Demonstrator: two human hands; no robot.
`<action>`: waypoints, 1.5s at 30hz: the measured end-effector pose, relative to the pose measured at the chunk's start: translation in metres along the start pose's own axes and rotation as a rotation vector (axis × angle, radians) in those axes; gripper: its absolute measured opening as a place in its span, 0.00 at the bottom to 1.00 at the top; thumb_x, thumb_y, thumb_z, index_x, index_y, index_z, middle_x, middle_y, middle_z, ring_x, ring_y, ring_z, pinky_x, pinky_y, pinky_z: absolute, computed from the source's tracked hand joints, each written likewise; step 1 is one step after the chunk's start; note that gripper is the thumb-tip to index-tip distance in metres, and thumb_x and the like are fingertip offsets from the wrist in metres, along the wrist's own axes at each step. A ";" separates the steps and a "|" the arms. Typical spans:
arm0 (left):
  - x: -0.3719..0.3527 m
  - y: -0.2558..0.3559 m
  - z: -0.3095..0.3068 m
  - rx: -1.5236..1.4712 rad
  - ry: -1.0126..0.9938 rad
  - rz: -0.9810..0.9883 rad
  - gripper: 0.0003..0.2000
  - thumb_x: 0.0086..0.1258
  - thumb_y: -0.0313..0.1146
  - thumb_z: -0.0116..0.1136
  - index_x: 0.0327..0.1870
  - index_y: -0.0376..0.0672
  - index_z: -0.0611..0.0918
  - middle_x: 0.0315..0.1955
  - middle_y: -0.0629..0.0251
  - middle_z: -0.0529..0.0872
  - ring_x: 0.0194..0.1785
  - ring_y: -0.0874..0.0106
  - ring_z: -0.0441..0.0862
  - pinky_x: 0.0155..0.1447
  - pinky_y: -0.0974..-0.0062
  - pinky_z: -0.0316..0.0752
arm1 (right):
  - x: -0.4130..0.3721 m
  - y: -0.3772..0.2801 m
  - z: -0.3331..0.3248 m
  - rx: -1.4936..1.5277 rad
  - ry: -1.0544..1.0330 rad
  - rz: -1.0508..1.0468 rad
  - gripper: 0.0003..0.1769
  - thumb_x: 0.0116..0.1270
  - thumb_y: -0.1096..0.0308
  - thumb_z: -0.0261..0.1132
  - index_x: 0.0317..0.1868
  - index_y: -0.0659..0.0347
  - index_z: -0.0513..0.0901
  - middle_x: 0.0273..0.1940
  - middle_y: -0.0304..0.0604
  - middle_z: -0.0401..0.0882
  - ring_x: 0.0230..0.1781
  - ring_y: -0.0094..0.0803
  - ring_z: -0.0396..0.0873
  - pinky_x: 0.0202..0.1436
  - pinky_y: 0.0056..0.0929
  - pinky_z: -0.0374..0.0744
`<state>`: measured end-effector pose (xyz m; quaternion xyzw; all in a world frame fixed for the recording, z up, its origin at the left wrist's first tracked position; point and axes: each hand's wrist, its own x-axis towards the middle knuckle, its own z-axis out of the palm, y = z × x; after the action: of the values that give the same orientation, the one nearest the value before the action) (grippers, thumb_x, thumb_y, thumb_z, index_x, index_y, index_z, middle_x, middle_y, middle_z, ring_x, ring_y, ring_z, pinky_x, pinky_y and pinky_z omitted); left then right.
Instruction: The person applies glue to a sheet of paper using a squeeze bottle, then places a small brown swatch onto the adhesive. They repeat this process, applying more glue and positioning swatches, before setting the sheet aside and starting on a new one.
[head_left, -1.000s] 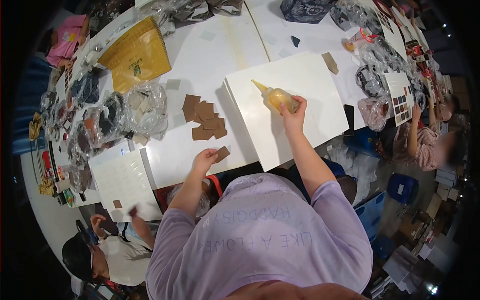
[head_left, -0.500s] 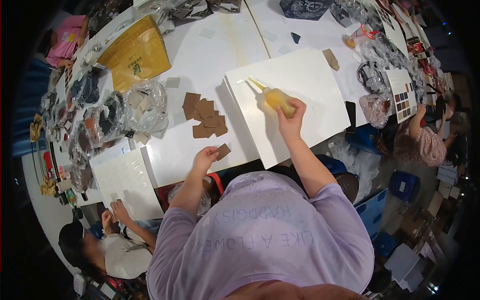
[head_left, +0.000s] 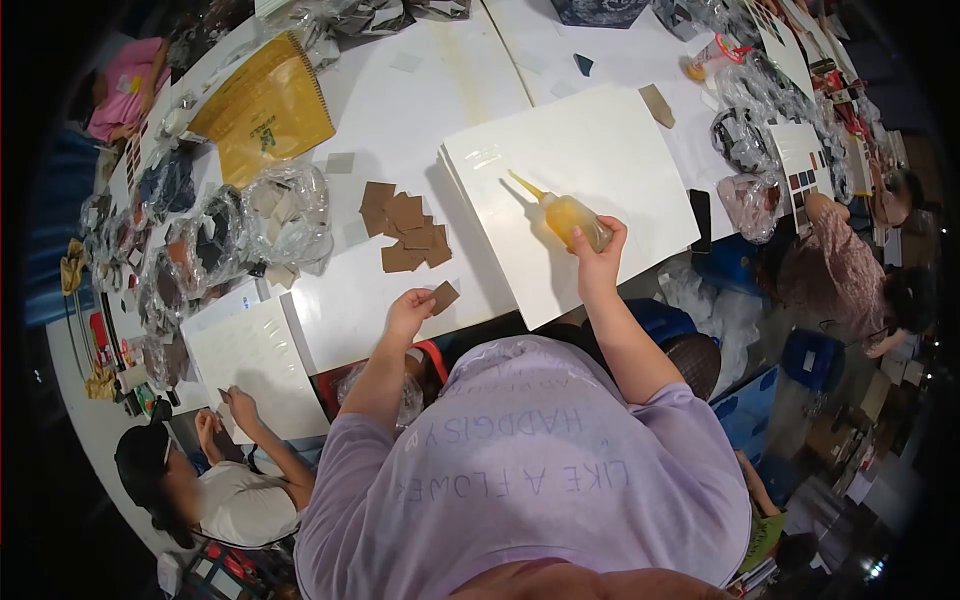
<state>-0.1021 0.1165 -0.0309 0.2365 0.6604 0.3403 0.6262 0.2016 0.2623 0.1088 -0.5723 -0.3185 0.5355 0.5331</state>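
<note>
Crowded white worktable (head_left: 420, 100), your right hand (head_left: 600, 255) clamped round a yellow glue bottle (head_left: 570, 215), nozzle tilted over the white board (head_left: 620, 140), your left hand (head_left: 408, 310) pinching a brown square (head_left: 445, 297) at the table edge, well apart from the bottle, pile of brown squares (head_left: 405, 228) just beyond it.

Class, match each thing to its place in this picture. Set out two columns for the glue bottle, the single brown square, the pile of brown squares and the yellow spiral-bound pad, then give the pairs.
Column A
1. glue bottle
2. single brown square
3. pile of brown squares
4. yellow spiral-bound pad

Column B
a. held in the left hand
b. lying on the table, just left of the white board
c. farthest of the four from the person, near the table's left edge
d. held in the right hand, nozzle over the white board

Pairs: 1-d, 2-a, 3-b, 4-c
</note>
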 end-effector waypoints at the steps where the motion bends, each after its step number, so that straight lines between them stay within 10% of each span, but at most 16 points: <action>1: 0.000 0.001 0.000 0.009 -0.008 -0.006 0.08 0.65 0.26 0.58 0.44 0.39 0.79 0.37 0.69 0.83 0.36 0.80 0.78 0.40 0.83 0.73 | 0.000 -0.001 -0.004 -0.052 0.001 -0.006 0.23 0.60 0.75 0.66 0.51 0.57 0.64 0.49 0.45 0.66 0.49 0.33 0.71 0.43 0.29 0.77; 10: -0.002 0.006 0.002 0.042 -0.009 -0.018 0.08 0.66 0.26 0.57 0.45 0.40 0.78 0.37 0.69 0.83 0.38 0.81 0.79 0.42 0.84 0.73 | 0.002 0.031 0.001 -0.624 -0.015 -0.675 0.23 0.55 0.79 0.68 0.48 0.59 0.67 0.49 0.49 0.64 0.55 0.42 0.65 0.62 0.36 0.66; 22: -0.003 0.004 0.003 0.011 -0.001 0.025 0.08 0.66 0.26 0.57 0.45 0.39 0.78 0.36 0.69 0.83 0.37 0.81 0.78 0.41 0.83 0.73 | -0.013 0.038 -0.013 -0.600 -0.029 -0.633 0.23 0.55 0.76 0.68 0.48 0.58 0.66 0.52 0.50 0.64 0.55 0.43 0.66 0.60 0.37 0.66; 29: -0.005 0.003 0.004 0.015 0.004 0.033 0.09 0.66 0.26 0.57 0.45 0.39 0.78 0.37 0.68 0.83 0.38 0.80 0.78 0.41 0.82 0.73 | -0.038 0.010 -0.029 0.029 -0.034 -0.090 0.23 0.59 0.75 0.67 0.51 0.59 0.65 0.52 0.44 0.65 0.55 0.32 0.65 0.59 0.29 0.67; 36: -0.004 0.003 0.005 0.021 0.004 0.032 0.09 0.66 0.26 0.57 0.47 0.38 0.78 0.37 0.68 0.83 0.38 0.80 0.79 0.42 0.82 0.73 | -0.034 0.032 -0.047 -0.611 0.002 -0.605 0.23 0.53 0.77 0.68 0.48 0.59 0.68 0.51 0.52 0.65 0.55 0.45 0.66 0.58 0.36 0.68; 45: -0.005 0.005 0.005 0.062 0.022 -0.009 0.10 0.67 0.25 0.56 0.48 0.40 0.77 0.40 0.69 0.83 0.40 0.81 0.78 0.42 0.84 0.72 | -0.048 0.032 -0.058 -0.559 0.060 -0.581 0.24 0.51 0.77 0.70 0.47 0.59 0.69 0.50 0.52 0.66 0.54 0.47 0.67 0.57 0.38 0.68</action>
<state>-0.0970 0.1167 -0.0239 0.2491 0.6787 0.3194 0.6126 0.2399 0.1945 0.0836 -0.5969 -0.5847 0.2380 0.4952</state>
